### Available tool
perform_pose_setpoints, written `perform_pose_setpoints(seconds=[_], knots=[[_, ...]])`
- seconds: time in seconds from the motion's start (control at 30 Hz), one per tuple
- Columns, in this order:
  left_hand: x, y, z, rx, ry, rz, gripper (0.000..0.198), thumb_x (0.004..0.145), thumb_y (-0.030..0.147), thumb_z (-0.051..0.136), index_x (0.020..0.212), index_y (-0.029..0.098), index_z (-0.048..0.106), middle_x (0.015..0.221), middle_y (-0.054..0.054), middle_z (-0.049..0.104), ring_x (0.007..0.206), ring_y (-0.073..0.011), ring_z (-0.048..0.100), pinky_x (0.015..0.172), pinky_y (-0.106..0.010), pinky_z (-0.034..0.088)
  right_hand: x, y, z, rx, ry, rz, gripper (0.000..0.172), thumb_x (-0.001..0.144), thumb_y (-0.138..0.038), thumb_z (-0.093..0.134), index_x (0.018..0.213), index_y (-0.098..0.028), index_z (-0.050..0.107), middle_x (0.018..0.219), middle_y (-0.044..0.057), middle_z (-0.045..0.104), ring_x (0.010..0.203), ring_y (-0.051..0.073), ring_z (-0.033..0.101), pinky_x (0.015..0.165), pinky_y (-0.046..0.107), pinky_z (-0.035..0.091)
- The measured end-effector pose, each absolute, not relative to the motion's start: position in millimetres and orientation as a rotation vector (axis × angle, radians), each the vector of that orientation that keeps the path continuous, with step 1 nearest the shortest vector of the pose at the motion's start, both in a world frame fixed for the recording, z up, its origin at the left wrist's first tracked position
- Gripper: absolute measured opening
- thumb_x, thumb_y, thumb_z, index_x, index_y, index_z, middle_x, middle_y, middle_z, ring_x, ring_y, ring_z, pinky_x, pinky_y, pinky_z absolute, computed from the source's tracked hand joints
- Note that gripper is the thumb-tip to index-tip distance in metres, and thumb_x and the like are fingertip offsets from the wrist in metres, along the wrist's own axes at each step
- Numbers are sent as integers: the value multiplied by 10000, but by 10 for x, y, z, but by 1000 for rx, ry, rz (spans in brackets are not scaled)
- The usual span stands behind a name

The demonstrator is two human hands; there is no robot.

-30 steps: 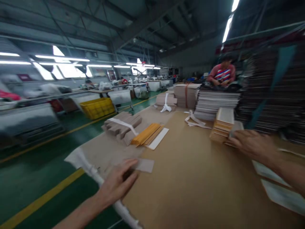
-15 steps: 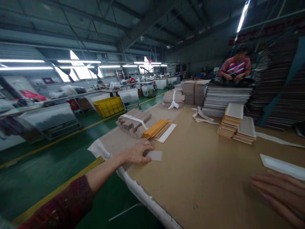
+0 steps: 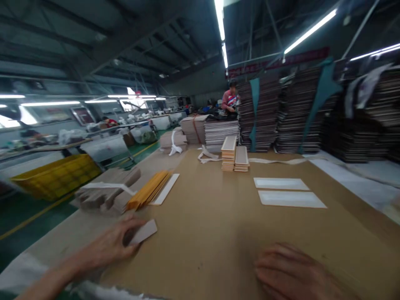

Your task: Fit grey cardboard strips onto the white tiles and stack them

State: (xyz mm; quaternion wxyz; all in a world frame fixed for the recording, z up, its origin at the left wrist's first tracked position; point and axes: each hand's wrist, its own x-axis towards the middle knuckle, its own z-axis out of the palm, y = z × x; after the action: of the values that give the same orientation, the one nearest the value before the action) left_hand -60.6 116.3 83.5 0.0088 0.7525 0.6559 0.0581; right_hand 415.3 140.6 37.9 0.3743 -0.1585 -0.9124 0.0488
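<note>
My left hand (image 3: 125,239) is closed on a small grey cardboard piece (image 3: 144,232), thumb on the near side and fingers on the far side, low over the brown table (image 3: 200,233). Just beyond it lies a fanned row of orange-yellow strips (image 3: 149,189), with a white strip (image 3: 167,189) along its right side. My right hand (image 3: 290,271) is low at the front right, blurred, fingers loosely bent, and nothing shows in it. Beyond that hand, two white panels with thin orange edges (image 3: 281,183) (image 3: 292,199) lie flat, one behind the other.
Banded grey cardboard pieces (image 3: 106,189) sit at the left edge. Two short stacks of orange-edged panels (image 3: 229,154) (image 3: 241,159) stand farther back, near a loose pale strap (image 3: 208,155). Tall dark stacks (image 3: 259,112) line the back, where a person (image 3: 230,100) works. A yellow bin (image 3: 59,175) stands left.
The view has swung right, bringing both white panels fully into sight. My left hand still holds the grey piece, now tilted. My right hand's fingers have gone from stretched out to loosely bent.
</note>
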Motion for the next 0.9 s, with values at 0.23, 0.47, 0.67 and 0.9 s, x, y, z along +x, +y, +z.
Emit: perform_pose_setpoints(seconds=[0.23,0.47,0.67,0.9], knots=[[922,1147,1057,2645,1523,368,498,743,264,672,1233,318,601,1110,-41,631,984,-231,635,825,-328,568,4023,1253,187,-539,-2346,4,495,1014,-480,516,1332,-105,577,1366,179,582,1258,249,555,996,325,520],[1958,1390,1110,2575,1113,338,539,665,161,708,1180,220,558,1089,-75,578,1011,-251,555,878,-400,537,4436,1176,373,-817,-2254,-18,499,906,-299,674,1377,-172,570,1388,144,571,1238,252,580,969,318,541],[2252,1569,1115,2591,895,305,563,668,168,717,1205,216,555,1061,-67,562,1004,-238,557,871,-373,541,4702,1214,403,-793,-2226,-35,464,875,-231,669,1333,-221,601,1305,88,643,1184,264,616,958,352,568],[2506,1728,1049,2599,721,317,641,679,235,781,1273,220,540,1119,-82,566,1052,-253,571,917,-371,535,4939,1297,358,-828,-2233,-42,392,834,-213,677,1223,-257,659,1129,51,707,989,227,683,794,279,631]])
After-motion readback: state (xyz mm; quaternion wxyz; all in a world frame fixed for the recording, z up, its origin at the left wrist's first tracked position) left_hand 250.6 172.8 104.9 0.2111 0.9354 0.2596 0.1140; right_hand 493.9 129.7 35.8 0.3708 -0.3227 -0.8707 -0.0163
